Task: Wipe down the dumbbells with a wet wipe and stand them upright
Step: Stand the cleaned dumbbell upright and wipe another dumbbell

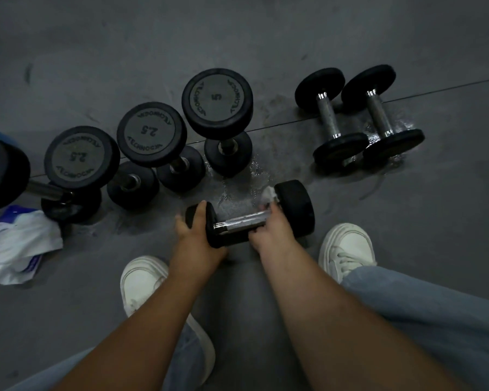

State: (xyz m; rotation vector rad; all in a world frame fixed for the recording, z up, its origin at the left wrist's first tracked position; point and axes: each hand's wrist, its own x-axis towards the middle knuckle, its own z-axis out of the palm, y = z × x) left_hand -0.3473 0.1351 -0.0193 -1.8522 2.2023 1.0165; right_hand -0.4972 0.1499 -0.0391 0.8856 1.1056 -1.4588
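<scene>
- Lying on its side on the floor (266, 38), the dumbbell (294, 210) sits low centre in the head view, just ahead of the two shoes (347, 246).
- Long axis: runs left to right across the view, with the right end angled slightly away from the person. The handle (237, 220) is bare metal and catches the light.
- Left hand (198, 230): fingers curled over the top of the left head, gripping it.
- Right hand (271, 227): wrapped round the right end of the handle, up against the right head. It holds the wipe (270, 193), which bunches out white past the fingertips and touches the inner face of that head.
- Wet patch (237, 187): shiny floor just behind the dumbbell.
- Upright row, behind and to the left: a 5 dumbbell (216, 97) stands on end nearest the wet patch. Two 2.5 dumbbells (151, 131) stand on end beside it, close together and stepping towards the person.
- Left edge: another dumbbell (0, 170) is cut off by the frame. It is tilted, and its bar reaches towards the nearer 2.5 dumbbell.
- Right, well apart: a pair (332, 117) lies flat, side by side and almost touching. Their long axes run away from the person, and the floor round them is wet.
- Lower left: a crumpled white and blue bag (17, 244) lies on the floor, just beside the upright row.
</scene>
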